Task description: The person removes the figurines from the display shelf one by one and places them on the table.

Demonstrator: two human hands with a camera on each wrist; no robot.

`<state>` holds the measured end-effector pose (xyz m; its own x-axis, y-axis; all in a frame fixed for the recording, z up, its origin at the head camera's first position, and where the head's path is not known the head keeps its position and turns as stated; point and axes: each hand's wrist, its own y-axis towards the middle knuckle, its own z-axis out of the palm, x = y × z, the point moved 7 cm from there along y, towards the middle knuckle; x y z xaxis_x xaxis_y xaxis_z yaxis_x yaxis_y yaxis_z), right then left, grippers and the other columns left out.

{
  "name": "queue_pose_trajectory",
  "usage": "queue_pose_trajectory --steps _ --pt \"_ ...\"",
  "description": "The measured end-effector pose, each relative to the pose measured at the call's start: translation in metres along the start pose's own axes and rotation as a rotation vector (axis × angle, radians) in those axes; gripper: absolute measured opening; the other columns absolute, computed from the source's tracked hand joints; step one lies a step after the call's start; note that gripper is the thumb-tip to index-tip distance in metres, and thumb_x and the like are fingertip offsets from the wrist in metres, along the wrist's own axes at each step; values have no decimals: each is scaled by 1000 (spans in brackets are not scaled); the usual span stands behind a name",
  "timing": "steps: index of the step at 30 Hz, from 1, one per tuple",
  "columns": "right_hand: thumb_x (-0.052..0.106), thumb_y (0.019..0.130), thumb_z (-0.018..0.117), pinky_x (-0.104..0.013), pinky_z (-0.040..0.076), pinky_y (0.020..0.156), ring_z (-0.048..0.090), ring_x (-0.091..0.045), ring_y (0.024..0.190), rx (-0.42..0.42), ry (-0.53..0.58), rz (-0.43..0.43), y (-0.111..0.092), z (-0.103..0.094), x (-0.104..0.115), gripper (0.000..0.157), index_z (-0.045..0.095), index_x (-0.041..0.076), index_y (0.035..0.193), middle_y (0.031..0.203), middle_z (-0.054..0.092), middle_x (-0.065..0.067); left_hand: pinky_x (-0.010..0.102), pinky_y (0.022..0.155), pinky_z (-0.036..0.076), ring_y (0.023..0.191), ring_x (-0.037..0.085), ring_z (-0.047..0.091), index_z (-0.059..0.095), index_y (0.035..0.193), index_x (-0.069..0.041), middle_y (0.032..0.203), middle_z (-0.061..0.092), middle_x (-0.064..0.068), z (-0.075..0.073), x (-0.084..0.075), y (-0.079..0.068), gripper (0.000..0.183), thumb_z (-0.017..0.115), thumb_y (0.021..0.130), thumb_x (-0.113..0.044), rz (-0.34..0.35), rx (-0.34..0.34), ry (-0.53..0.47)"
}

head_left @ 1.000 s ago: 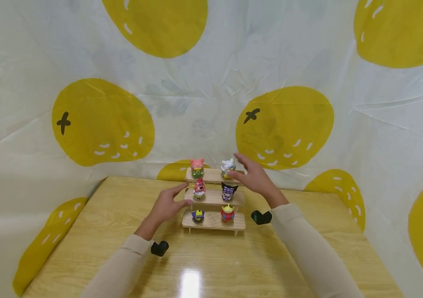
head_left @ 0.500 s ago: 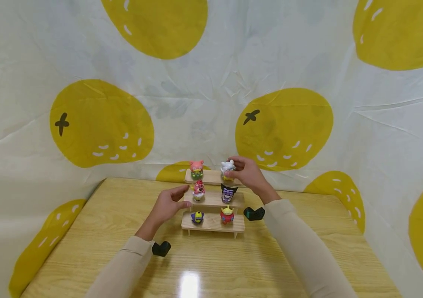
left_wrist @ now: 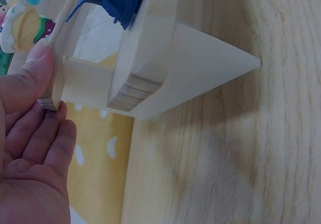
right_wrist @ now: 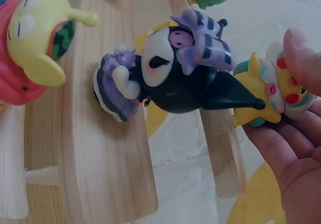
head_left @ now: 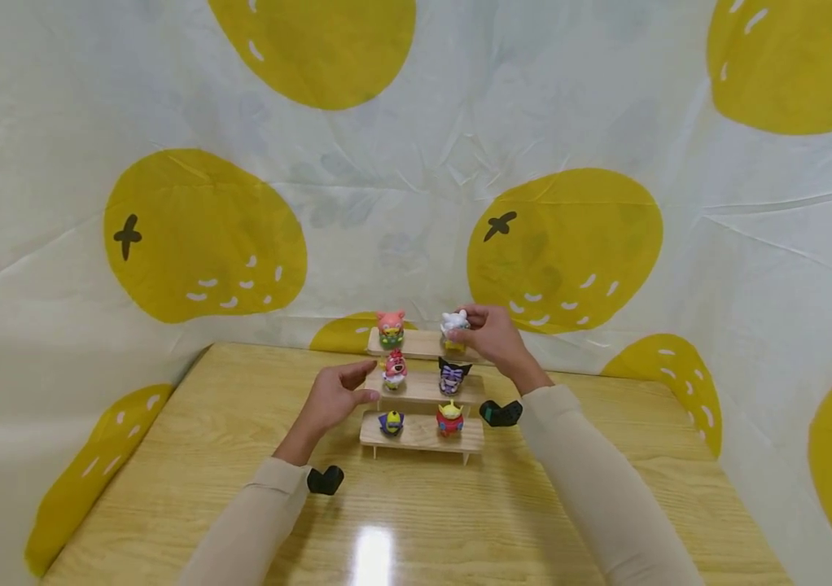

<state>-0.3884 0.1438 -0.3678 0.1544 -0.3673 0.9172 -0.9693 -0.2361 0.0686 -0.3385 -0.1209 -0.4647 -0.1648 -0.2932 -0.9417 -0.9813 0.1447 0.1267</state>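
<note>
A three-tier wooden display stand (head_left: 423,442) carries several small toy figurines, two per shelf. My right hand (head_left: 498,338) grips the white-hooded yellow figurine (head_left: 451,322) at the right of the top shelf, its thumb and fingers on either side in the right wrist view. My left hand (head_left: 330,397) pinches the left end of the middle shelf (left_wrist: 57,78), thumb on one side and fingertips on the other. Nearest that hand is a pink bear figurine (head_left: 394,370). The black-eared purple figurine (right_wrist: 170,66) stands on the same shelf, below my right hand.
A pink figurine (head_left: 390,328) stands top left. On the lowest shelf are a blue-caped yellow figurine (head_left: 391,422) and a red-suited figurine with a yellow head (head_left: 449,418). The wooden table (head_left: 262,423) backs onto a hanging cloth (head_left: 387,236) with yellow fruit shapes.
My right hand has moved left onto the white-hooded figurine and its fingers have closed round it. My left hand stays at the stand's left end.
</note>
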Motion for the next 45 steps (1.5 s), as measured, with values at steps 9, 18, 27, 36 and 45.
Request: queue_pose_trajectory --steps 9,18,27,36,45 --pt "5 95 75 -26 65 85 72 -19 102 -11 0 -21 -2 -9 6 41 65 -6 134 129 70 -28 45 114 52 136 34 62 67 140 -5 145 65 13 -3 0 0 54 82 89 -7 -10 -9 22" --pt "8 96 75 -25 62 87 71 -15 97 -6 -21 -3 -5 -22 2 41 66 -5 134 129 71 -27 48 114 52 135 37 62 67 139 -3 144 65 16 -3 -4 0 52 82 89 -7 -8 -5 31" --pt "6 95 75 -21 61 85 71 -6 90 -10 -13 -18 -8 -36 -1 40 66 -6 132 124 73 -27 46 115 52 137 34 61 67 140 -6 146 65 12 0 -6 4 53 81 90 -7 -47 -10 42" --pt "7 98 73 -36 63 95 71 -21 108 7 -46 9 -13 -42 -8 45 61 -6 139 133 68 -29 47 117 50 140 33 58 65 143 -8 149 62 11 -1 -5 1 54 80 91 -9 -73 -2 32" --pt "8 98 72 -37 63 97 72 -15 106 -3 -52 26 -18 -52 -17 47 60 -7 141 135 67 -29 46 116 51 140 33 59 65 143 -9 149 63 11 3 -4 2 54 80 92 -10 -76 8 47"
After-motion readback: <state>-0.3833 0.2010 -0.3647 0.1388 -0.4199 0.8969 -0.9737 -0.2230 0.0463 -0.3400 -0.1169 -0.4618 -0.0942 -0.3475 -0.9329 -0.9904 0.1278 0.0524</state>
